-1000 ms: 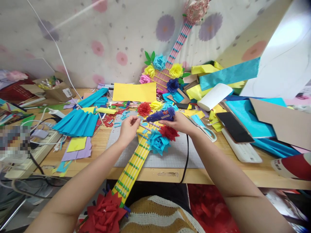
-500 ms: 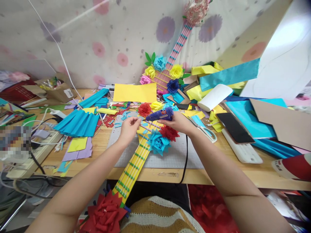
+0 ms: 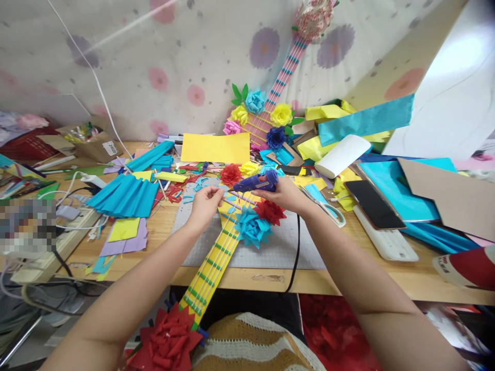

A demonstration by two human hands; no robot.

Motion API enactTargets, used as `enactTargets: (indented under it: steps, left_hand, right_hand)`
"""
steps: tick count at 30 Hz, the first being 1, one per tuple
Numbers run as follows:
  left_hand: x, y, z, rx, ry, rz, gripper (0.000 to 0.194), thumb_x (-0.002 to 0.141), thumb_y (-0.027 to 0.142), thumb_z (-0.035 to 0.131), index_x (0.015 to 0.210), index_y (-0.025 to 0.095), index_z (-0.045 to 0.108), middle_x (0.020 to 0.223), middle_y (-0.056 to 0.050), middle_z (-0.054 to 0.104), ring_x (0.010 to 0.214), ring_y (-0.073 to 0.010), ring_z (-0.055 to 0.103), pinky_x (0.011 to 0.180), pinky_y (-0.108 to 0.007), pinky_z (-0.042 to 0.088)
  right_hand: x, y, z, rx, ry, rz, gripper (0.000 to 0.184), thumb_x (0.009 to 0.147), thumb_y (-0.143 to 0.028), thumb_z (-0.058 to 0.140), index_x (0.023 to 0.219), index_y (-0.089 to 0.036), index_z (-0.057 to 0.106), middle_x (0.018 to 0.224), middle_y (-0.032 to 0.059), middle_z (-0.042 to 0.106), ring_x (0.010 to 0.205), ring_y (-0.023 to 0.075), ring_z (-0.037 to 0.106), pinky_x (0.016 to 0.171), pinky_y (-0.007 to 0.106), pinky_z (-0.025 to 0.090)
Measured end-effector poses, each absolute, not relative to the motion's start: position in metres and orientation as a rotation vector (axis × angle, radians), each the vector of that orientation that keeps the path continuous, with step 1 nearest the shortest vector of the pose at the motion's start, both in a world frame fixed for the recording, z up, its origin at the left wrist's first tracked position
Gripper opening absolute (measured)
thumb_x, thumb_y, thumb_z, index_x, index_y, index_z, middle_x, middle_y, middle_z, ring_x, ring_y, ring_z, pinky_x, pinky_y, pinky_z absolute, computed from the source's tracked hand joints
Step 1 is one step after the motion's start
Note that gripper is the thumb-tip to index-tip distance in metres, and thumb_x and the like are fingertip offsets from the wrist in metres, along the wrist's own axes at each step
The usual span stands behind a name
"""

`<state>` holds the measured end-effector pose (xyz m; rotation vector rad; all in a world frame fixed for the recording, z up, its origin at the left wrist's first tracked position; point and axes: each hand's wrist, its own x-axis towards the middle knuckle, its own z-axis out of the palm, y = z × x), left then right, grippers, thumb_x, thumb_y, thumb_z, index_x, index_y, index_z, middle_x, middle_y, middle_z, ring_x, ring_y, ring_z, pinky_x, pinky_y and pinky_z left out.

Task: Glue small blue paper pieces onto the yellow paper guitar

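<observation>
My right hand (image 3: 284, 195) grips a blue hot glue gun (image 3: 253, 182), its nozzle pointing left toward my left fingertips. My left hand (image 3: 208, 202) is closed in a pinch beside the nozzle; whatever lies between the fingertips is too small to make out. Beneath both hands lies a yellow paper guitar (image 3: 217, 248) with white strings and green frets, its neck running down toward my lap. On its body are a light blue paper flower (image 3: 253, 226) and red paper flowers (image 3: 269, 211). A large red flower (image 3: 167, 337) covers the head end.
A grey cutting mat (image 3: 309, 252) lies under the guitar body. Scissors (image 3: 327, 207), a phone (image 3: 374, 203) and a red-and-white cup (image 3: 467, 267) stand to the right. Pleated blue paper (image 3: 124, 197) and a power strip (image 3: 50, 257) lie left. A pink paper guitar (image 3: 284, 74) leans on the wall.
The glue gun and my right hand have shifted very slightly to the right, its nozzle a little farther from my left fingertips. My left hand stays pinched in nearly the same place.
</observation>
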<state>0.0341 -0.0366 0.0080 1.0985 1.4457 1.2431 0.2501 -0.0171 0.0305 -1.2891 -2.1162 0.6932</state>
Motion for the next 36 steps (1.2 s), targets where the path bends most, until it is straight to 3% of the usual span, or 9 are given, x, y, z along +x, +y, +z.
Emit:
enactTargets:
  steps: [6, 16, 21, 26, 31, 36]
  left_hand:
    - [0.0332, -0.0354, 0.0071, 1.093, 1.465, 1.248, 0.019, 0.069, 0.029, 0.07, 0.063, 0.017, 0.056, 0.052, 0.004, 0.055, 0.043, -0.0069, 0.044, 0.046, -0.021, 0.034]
    - [0.033, -0.0338, 0.0036, 1.1, 1.439, 1.238, 0.028, 0.061, 0.039, 0.074, 0.06, 0.016, 0.057, 0.053, 0.002, 0.058, 0.042, -0.0064, 0.045, 0.044, -0.021, 0.035]
    - [0.0341, -0.0349, 0.0061, 1.07, 1.444, 1.236, 0.024, 0.062, 0.033, 0.072, 0.059, 0.015, 0.057, 0.051, 0.002, 0.058, 0.041, -0.0061, 0.045, 0.044, -0.021, 0.034]
    - [0.0338, -0.0361, 0.0073, 1.088, 1.439, 1.231, 0.021, 0.065, 0.031, 0.07, 0.059, 0.016, 0.057, 0.052, 0.003, 0.056, 0.042, -0.0064, 0.044, 0.045, -0.021, 0.033]
    - [0.0335, -0.0368, 0.0094, 1.095, 1.483, 1.213, 0.018, 0.068, 0.027, 0.067, 0.061, 0.017, 0.055, 0.052, 0.004, 0.055, 0.042, -0.007, 0.043, 0.044, -0.021, 0.032]
    - [0.0354, -0.0376, 0.0127, 1.067, 1.494, 1.209, 0.014, 0.07, 0.023, 0.065, 0.061, 0.017, 0.055, 0.053, 0.003, 0.056, 0.043, -0.0072, 0.044, 0.046, -0.022, 0.033]
  right_hand:
    - [0.2486, -0.0191, 0.0341, -1.314, -2.093, 0.689, 0.037, 0.076, -0.05, 0.063, 0.094, -0.018, 0.071, 0.092, 0.0051, 0.072, 0.087, 0.0244, 0.065, 0.077, 0.034, 0.05]
    - [0.2463, -0.0176, 0.0325, -1.299, -2.13, 0.692, 0.036, 0.078, -0.048, 0.062, 0.098, -0.02, 0.071, 0.088, 0.0038, 0.072, 0.086, 0.0235, 0.065, 0.076, 0.032, 0.05]
    - [0.2462, -0.0173, 0.0332, -1.317, -2.117, 0.67, 0.038, 0.078, -0.049, 0.062, 0.098, -0.018, 0.07, 0.092, 0.0058, 0.072, 0.083, 0.0236, 0.065, 0.075, 0.033, 0.049]
    - [0.2476, -0.015, 0.0317, -1.408, -2.09, 0.62, 0.04, 0.076, -0.053, 0.063, 0.095, -0.018, 0.07, 0.083, 0.0057, 0.071, 0.076, 0.023, 0.064, 0.069, 0.033, 0.048]
    - [0.2503, -0.0148, 0.0313, -1.292, -2.066, 0.676, 0.039, 0.078, -0.051, 0.062, 0.1, -0.02, 0.069, 0.092, 0.0062, 0.072, 0.085, 0.0241, 0.064, 0.077, 0.036, 0.049]
    - [0.2477, -0.0197, 0.0362, -1.327, -2.088, 0.646, 0.036, 0.076, -0.049, 0.064, 0.095, -0.019, 0.07, 0.091, 0.0059, 0.072, 0.083, 0.0245, 0.065, 0.074, 0.035, 0.049]
